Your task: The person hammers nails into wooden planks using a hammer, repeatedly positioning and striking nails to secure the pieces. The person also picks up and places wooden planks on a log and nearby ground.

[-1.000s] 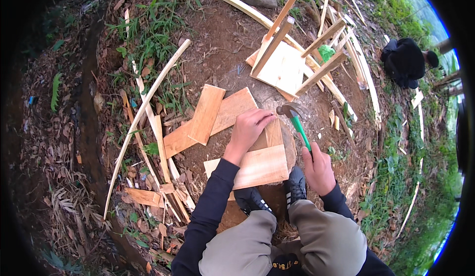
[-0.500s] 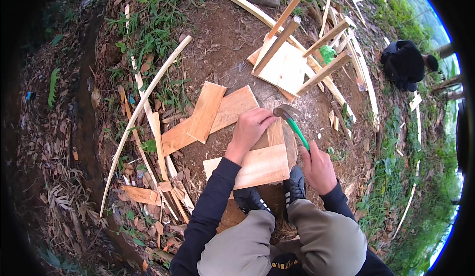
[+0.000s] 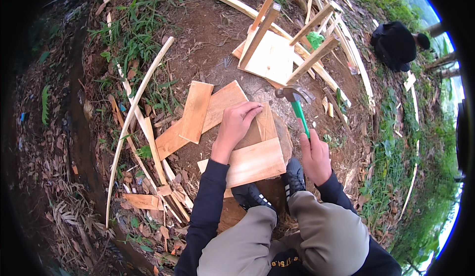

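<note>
My right hand [image 3: 315, 159] grips the green handle of a claw hammer [image 3: 297, 106], its metal head raised to the right of my left hand. My left hand [image 3: 237, 125] is closed in a pinch at the upper corner of a small wooden board [image 3: 266, 120]; what sits between the fingertips is too small to make out. Nearer me, a wider pale board [image 3: 257, 162] lies across the lower end of that small board. Both rest on a round wooden stump [image 3: 284, 137] in front of my shoes.
Two loose boards [image 3: 197, 112] overlap on the ground to the left. An upturned stool [image 3: 269, 58] with its legs in the air stands beyond the stump. Long wood strips [image 3: 138, 107] lie at left and far right. Another person [image 3: 394, 46] crouches at the far right.
The hammer head has lifted away from my left fingertips, up and to the right. My left hand still pinches at the board's corner. The whole view has shifted slightly.
</note>
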`<state>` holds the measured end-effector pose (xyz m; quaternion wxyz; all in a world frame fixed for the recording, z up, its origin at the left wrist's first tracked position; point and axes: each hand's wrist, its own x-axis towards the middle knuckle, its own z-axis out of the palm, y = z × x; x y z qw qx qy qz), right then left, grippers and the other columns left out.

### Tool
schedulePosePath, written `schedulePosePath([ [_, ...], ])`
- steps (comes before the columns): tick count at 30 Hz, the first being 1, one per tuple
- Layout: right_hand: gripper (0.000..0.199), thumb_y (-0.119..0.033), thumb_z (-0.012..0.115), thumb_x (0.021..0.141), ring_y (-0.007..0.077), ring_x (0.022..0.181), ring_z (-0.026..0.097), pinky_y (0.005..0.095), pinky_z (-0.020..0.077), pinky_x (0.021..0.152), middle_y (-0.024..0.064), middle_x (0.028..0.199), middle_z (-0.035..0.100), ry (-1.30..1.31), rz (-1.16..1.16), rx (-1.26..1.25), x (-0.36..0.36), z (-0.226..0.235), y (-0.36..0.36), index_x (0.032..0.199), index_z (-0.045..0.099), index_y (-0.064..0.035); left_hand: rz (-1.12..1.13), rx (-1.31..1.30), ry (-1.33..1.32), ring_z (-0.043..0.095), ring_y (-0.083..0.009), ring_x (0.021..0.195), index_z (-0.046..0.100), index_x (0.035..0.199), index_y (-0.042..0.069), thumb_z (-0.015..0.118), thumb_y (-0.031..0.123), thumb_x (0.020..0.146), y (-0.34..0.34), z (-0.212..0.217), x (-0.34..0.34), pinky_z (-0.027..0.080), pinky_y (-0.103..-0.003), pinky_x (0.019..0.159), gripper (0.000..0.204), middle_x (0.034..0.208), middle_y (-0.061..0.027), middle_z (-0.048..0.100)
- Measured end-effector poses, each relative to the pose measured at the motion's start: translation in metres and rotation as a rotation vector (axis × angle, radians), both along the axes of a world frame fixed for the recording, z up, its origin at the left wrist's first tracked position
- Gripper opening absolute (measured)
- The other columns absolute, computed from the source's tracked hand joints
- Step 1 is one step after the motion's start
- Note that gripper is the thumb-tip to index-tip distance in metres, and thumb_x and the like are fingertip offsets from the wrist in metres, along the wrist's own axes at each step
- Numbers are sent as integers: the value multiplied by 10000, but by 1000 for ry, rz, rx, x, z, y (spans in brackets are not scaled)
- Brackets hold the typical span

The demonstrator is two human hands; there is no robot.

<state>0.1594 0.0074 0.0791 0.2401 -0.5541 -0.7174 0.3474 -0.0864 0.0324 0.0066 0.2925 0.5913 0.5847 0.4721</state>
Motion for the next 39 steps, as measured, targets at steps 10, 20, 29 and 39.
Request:
schedulePosePath([
  [10, 205, -156, 563, 1044, 463, 643, 560, 496, 400, 560, 226, 671, 522, 87, 24, 2, 2, -14, -3, 932, 475, -8, 2, 153, 204, 717, -299, 780, 756, 953, 0, 749, 119, 890, 4, 5, 10, 559, -360, 697, 135, 899, -143, 746],
  [20, 209, -205, 546, 1048, 457, 621, 579, 540, 423, 546, 225, 644, 549, -104, 192, 84, 12, -5, 4, 976, 477, -22, 38, 250, 221, 711, -268, 736, 753, 924, -9, 789, 67, 842, 3, -3, 12, 551, -342, 647, 117, 866, -138, 741],
  [29, 220, -197, 552, 1043, 460, 623, 568, 541, 408, 549, 220, 649, 550, -177, 187, 113, 9, 3, 3, 934, 467, -25, 33, 248, 244, 713, -267, 738, 758, 930, -3, 797, 72, 836, 3, -2, 12, 551, -336, 646, 126, 861, -136, 739],
  [39, 259, -155, 619, 1015, 423, 559, 538, 478, 401, 525, 203, 638, 516, 90, 14, -1, -3, -12, 3, 898, 447, -2, -34, 75, 143, 704, -298, 832, 728, 966, 18, 749, 97, 879, -1, -3, 3, 561, -368, 742, 120, 921, -130, 733],
])
